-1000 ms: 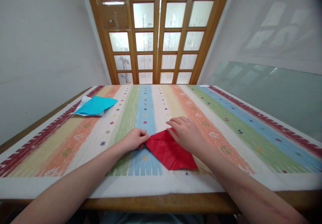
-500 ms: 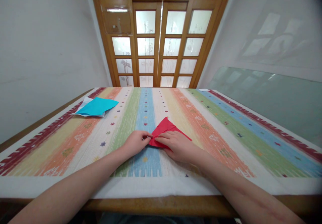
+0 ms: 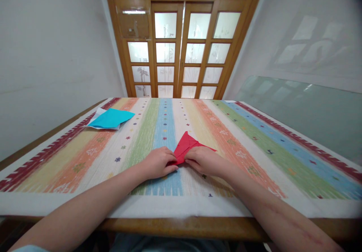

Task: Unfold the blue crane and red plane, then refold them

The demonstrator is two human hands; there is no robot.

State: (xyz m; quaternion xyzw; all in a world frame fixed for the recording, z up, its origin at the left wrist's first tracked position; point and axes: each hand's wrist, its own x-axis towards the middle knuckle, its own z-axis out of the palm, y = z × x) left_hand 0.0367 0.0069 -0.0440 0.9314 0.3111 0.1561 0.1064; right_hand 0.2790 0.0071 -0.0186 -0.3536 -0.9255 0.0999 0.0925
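Note:
A folded red paper lies on the striped tablecloth near the table's front middle, its point aimed away from me. My left hand pinches the paper's near left corner. My right hand presses down on its near right part, fingers curled over the fold. Both hands cover the paper's near edge, so only the far pointed part shows.
A blue sheet lies on white papers at the far left of the table. A wooden door with frosted glass panes stands behind the table. A glass panel leans on the right wall. The wooden table edge runs close to me.
The red paper went from a wide flat piece to a smaller folded one. My right hand slid from its far edge to the near part, and both hands came together.

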